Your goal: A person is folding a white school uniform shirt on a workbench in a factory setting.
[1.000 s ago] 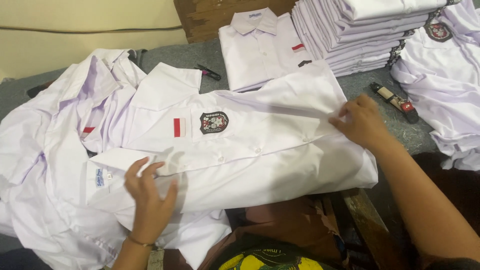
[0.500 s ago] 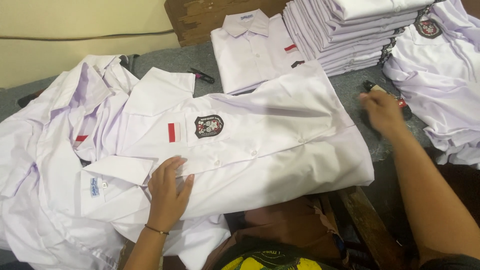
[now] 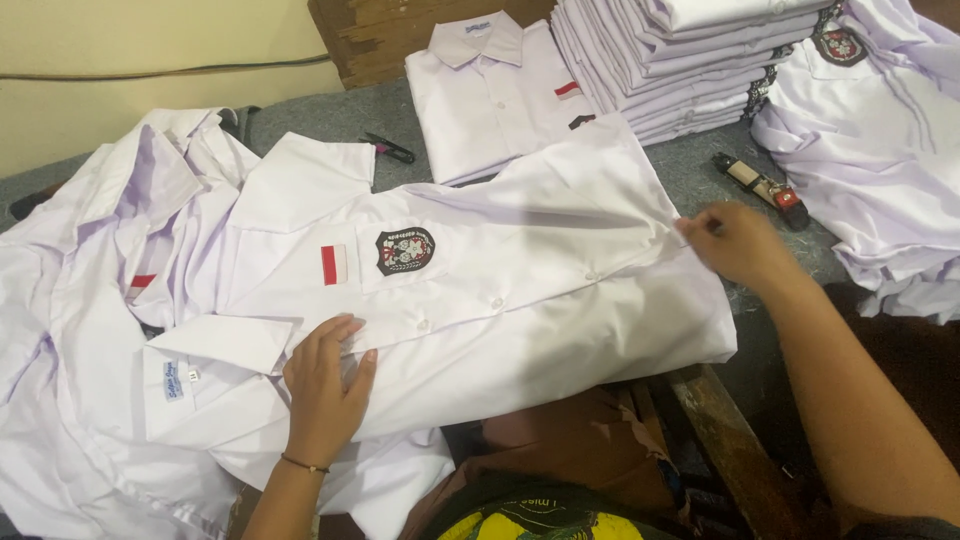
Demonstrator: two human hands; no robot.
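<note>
- While the white school shirt [image 3: 520, 290] lies spread front-up across the grey table [image 3: 690, 175], the left hand [image 3: 325, 385] rests flat on it, palm down, fingers stretched out and gripping nothing, just beside the button placket and below the collar.
- At the shirt's hem end, toward the table's right edge, the right hand [image 3: 735, 240] has its fingertips pinched on the cloth, grasping the hem corner.
- So the shirt runs between the two hands: collar end to the left, hem end to the right, its lower side hanging over the table's near edge.
- On its chest sit a small red-and-white flag patch [image 3: 334, 264] and a dark embroidered badge [image 3: 404, 250].
- Under and left of it, a heap of loose white shirts [image 3: 90, 330] covers the table's left end.
- Near the far edge lies one folded shirt [image 3: 490, 90], with a tall stack of folded shirts [image 3: 680, 60] beside it.
- Thread snips [image 3: 388, 148] lie near the far edge; a red-and-black tool [image 3: 762, 190] lies just beyond the right hand, apart from it.
</note>
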